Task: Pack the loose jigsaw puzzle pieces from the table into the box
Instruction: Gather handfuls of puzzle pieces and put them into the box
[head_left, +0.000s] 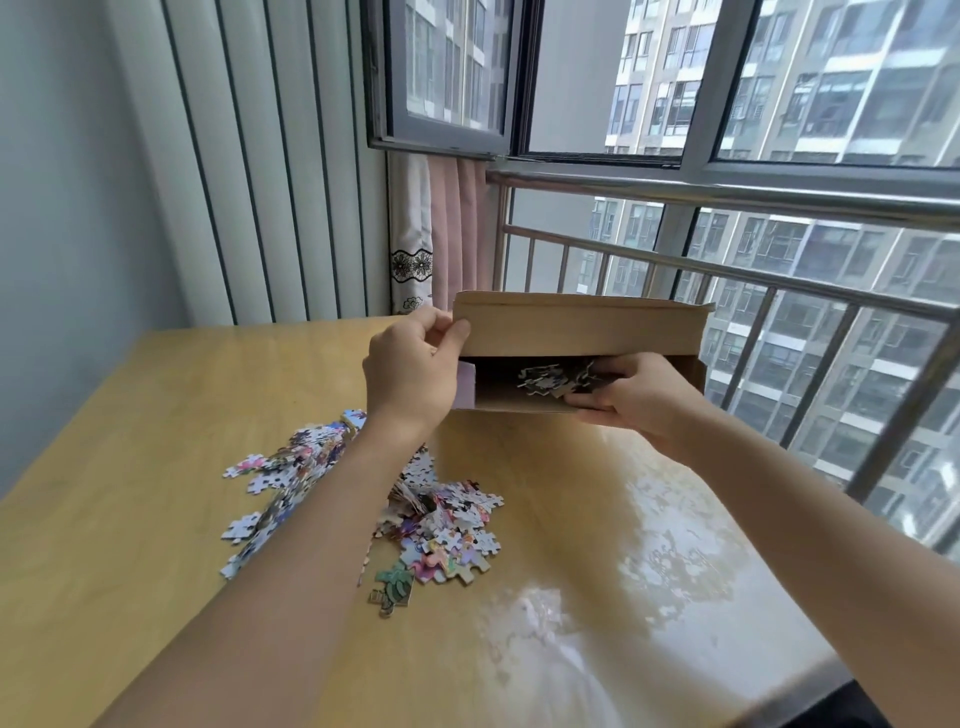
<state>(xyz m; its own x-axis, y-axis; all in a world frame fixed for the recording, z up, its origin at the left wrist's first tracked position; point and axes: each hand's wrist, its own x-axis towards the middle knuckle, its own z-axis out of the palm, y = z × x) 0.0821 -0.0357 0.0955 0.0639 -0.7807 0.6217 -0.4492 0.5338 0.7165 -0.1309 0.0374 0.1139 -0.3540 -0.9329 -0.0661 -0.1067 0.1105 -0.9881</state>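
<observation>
1. The wooden table (156, 395) fills the lower view; its right edge runs along a metal railing (779, 283) and a window (571, 78), and glare lies on the right half of the tabletop.
2. A pink curtain (452, 228) with a white lace-trimmed panel hangs past the table's far edge, left of the railing.
3. The cardboard box (582, 322) is near the table's far edge, tilted so its opening faces the person, flap raised above the opening. No readable writing or brand shows on it; a pale pink outer face shows at its left end.
4. The loose puzzle pieces (447, 519) lie heaped mid-tabletop, just in front of the box, spreading toward the left edge; the left forearm crosses over them. No print on them can be read.
5. The left hand (410, 369) holds the box's left end, thumb and curled fingers pinching the flap's left corner.
6. The right hand (628, 397) reaches into the opening at its right side, fingers bent around a clump of pieces (550, 379) inside the box; whether they press it cannot be told.
</observation>
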